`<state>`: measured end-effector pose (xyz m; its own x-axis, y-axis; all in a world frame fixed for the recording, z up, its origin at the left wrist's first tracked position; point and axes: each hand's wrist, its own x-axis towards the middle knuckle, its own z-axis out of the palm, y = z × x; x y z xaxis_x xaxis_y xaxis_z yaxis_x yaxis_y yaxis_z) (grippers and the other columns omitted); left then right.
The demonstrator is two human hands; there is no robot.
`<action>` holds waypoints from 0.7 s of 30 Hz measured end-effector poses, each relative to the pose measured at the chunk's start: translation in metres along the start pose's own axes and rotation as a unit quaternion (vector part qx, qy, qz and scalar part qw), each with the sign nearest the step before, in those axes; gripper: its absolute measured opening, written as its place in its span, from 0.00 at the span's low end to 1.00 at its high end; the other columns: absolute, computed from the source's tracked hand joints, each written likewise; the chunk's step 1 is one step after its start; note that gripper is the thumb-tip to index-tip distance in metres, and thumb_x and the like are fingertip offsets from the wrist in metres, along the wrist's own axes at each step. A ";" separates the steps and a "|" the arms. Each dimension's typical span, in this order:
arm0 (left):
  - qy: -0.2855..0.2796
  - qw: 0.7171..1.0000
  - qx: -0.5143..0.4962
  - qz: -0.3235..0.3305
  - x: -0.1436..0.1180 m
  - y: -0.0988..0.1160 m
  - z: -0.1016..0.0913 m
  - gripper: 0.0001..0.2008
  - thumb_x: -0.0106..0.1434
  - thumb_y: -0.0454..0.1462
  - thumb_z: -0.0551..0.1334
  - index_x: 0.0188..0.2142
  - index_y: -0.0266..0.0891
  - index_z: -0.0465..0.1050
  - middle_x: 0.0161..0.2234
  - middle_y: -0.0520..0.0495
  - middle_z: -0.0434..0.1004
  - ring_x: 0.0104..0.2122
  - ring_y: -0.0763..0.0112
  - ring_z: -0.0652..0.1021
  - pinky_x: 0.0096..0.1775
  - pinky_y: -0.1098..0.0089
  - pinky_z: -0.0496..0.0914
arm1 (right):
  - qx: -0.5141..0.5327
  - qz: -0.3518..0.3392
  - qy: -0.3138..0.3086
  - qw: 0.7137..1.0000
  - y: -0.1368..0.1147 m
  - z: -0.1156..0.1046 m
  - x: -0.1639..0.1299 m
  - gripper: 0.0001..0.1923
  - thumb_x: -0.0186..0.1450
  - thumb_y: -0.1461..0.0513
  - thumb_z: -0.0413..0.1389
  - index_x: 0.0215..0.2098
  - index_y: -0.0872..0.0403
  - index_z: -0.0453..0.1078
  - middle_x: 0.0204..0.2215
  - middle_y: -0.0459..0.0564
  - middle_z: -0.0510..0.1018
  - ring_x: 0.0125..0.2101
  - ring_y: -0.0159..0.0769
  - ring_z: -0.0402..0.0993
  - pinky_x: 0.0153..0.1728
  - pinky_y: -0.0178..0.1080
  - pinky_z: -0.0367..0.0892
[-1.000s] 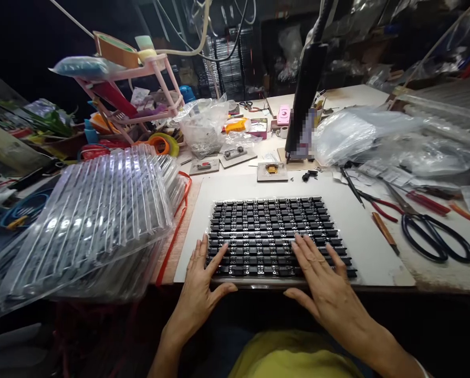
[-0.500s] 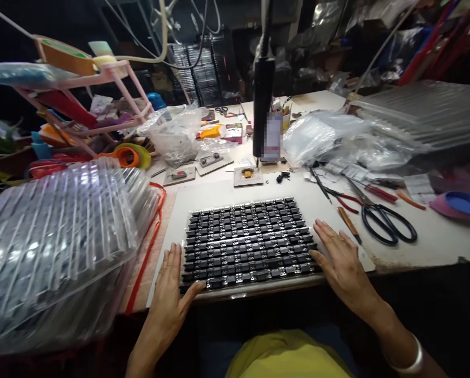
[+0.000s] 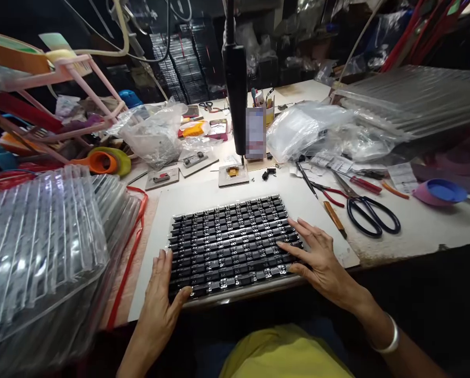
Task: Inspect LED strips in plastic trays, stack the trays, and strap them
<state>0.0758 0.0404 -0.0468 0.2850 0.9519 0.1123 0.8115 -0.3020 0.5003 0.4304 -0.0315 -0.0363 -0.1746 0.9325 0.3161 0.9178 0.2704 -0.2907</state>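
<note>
Flat tray of small black chips (image 3: 230, 239), rows glinting with metal legs, sits on a pale board (image 3: 203, 197) at the near edge of the desk (image 3: 424, 231). Left hand (image 3: 159, 302) rests flat against its left edge, fingers straight, thumb on the near corner, gripping nothing. Right hand (image 3: 317, 260) lies spread open on the right side. Ribbed clear plastic trays (image 3: 41, 247) are stacked at left; black-handled scissors (image 3: 371, 212) at right.

Bench (image 3: 424, 233): white mat (image 3: 203, 197), scissors (image 3: 371, 212), tray stacks (image 3: 41, 236).
</note>
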 end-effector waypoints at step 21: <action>0.013 0.999 0.031 0.026 0.000 -0.005 0.004 0.36 0.65 0.46 0.53 0.66 0.50 0.34 0.67 0.44 0.39 0.65 0.55 0.44 0.60 0.44 0.48 | 0.048 0.074 0.141 0.986 0.013 0.000 0.009 0.19 0.70 0.57 0.45 0.58 0.52 0.61 0.53 0.56 0.69 0.54 0.43 0.63 0.53 0.49 0.55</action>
<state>0.0739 0.0416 -0.0522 0.3142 0.9359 0.1593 0.8260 -0.3522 0.4400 0.4406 -0.0196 -0.0367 0.0783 0.8634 0.4985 0.8850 0.1700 -0.4334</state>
